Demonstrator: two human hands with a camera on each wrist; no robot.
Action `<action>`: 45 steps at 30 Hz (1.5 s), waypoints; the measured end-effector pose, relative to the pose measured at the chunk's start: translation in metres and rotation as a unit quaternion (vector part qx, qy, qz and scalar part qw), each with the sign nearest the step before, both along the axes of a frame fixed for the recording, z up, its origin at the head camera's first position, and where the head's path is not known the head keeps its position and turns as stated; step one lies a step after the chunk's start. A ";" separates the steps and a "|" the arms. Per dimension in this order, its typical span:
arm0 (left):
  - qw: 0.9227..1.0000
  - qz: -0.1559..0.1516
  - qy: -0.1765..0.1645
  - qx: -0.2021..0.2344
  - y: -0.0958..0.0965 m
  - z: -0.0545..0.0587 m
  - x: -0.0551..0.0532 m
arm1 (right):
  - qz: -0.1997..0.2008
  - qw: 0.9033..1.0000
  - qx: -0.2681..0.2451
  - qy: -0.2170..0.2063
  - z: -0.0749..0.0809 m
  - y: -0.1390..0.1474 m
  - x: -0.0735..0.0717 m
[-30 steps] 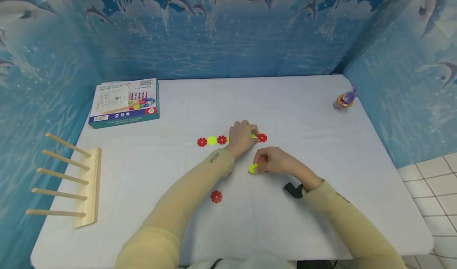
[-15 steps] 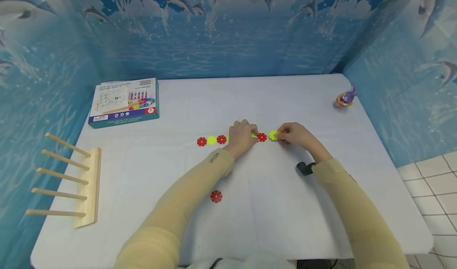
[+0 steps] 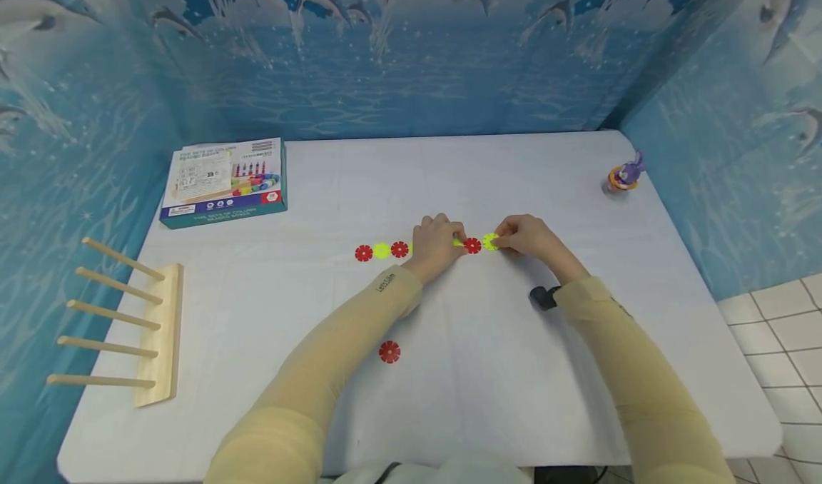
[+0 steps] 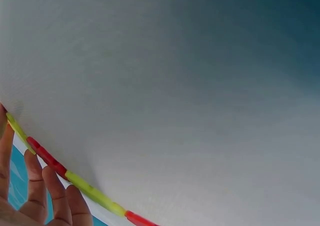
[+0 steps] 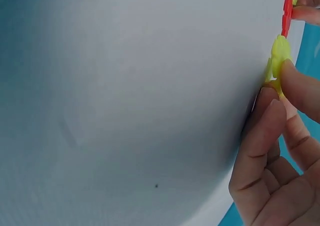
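Notched plastic discs, alternating red and yellow-green, form a chain across the table. Red and yellow discs show at its left part. My left hand covers the middle, its thumb and fingers gripping the chain near a red disc at the right. A yellow-green disc is pinched between thumb and fingers of my right hand. In the right wrist view this yellow disc stands on edge against the red disc; whether their slots are locked cannot be seen.
Nearer the person lies a single red disc. To the left stand a wooden peg rack and, further back, a toy box. A small purple figurine is by the far right edge of the white table.
My right hand has carried the yellow disc up and right, from below the chain to its right end, then slightly left against the red disc. My left hand has stayed in place.
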State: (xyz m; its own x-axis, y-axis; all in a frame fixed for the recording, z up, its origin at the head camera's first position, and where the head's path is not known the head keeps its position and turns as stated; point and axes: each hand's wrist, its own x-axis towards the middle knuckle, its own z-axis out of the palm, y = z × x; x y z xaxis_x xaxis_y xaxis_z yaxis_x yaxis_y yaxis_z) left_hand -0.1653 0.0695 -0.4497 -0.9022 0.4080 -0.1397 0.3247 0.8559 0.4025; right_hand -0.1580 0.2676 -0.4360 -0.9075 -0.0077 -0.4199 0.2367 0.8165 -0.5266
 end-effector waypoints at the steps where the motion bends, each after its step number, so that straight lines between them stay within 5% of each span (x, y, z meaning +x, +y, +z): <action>1: 1.000 0.000 0.000 0.000 0.000 0.000 0.000 | 0.000 1.000 0.001 0.001 0.000 0.000 0.000; 30: 1.000 -0.004 0.002 0.002 0.000 0.002 0.001 | -0.010 1.000 0.021 -0.006 0.005 -0.010 -0.001; 45: 0.999 -0.007 -0.042 -0.011 0.010 0.013 0.000 | -0.017 1.000 0.019 -0.003 0.003 -0.009 -0.002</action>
State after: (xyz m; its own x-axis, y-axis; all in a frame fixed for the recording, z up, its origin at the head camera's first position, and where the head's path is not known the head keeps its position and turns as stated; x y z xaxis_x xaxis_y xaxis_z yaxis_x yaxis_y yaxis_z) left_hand -0.1652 0.0790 -0.4371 -0.8808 0.4170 -0.2244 0.3030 0.8604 0.4098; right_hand -0.1597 0.2588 -0.4327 -0.9045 0.0401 -0.4245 0.2681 0.8275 -0.4932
